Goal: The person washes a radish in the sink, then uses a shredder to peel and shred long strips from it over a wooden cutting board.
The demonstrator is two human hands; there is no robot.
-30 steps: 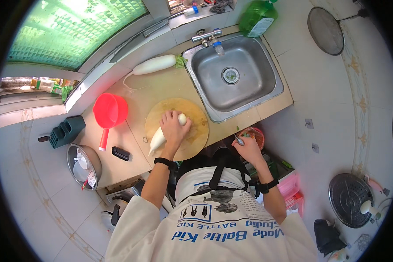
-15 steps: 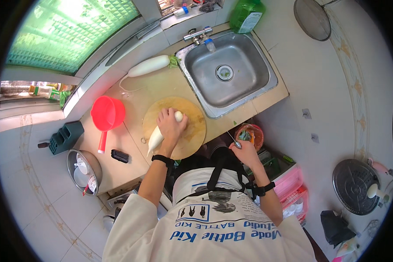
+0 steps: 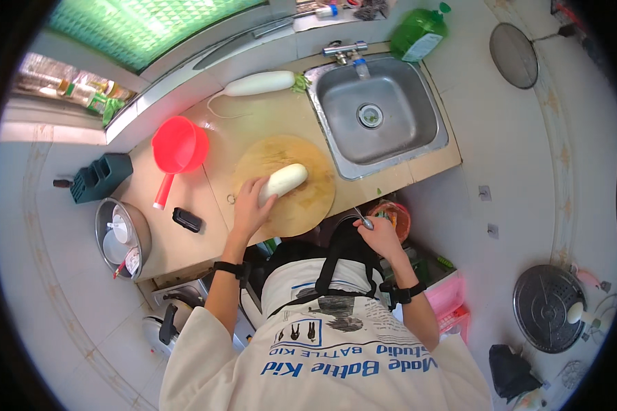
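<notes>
On the round wooden cutting board (image 3: 317, 212) lies a peeled-looking white radish (image 3: 286, 183), tilted with its blunt end toward the sink. My left hand (image 3: 253, 207) is closed around its lower-left end, fingers on top and thumb along the near side; that end is hidden in the grip. Low by the counter's front edge, away from the board, my right hand (image 3: 382, 236) grips the metal handle of a knife (image 3: 367, 223). Its blade is seen almost edge-on as a thin line. Another whole white radish (image 3: 259, 83) with green leaf stubs lies behind the board.
A steel sink (image 3: 336, 169) is set into the counter at right. To the left stand a red dipper (image 3: 178, 145), a black oblong object (image 3: 187, 220), a dark green knife block (image 3: 101, 177) and a metal bowl (image 3: 144, 240). A red bin (image 3: 404, 220) sits below the counter edge.
My left hand has slid from the radish's middle to its lower-left end. More of the radish's blunt end shows on the board. My right hand stays low with the knife; the view has shifted.
</notes>
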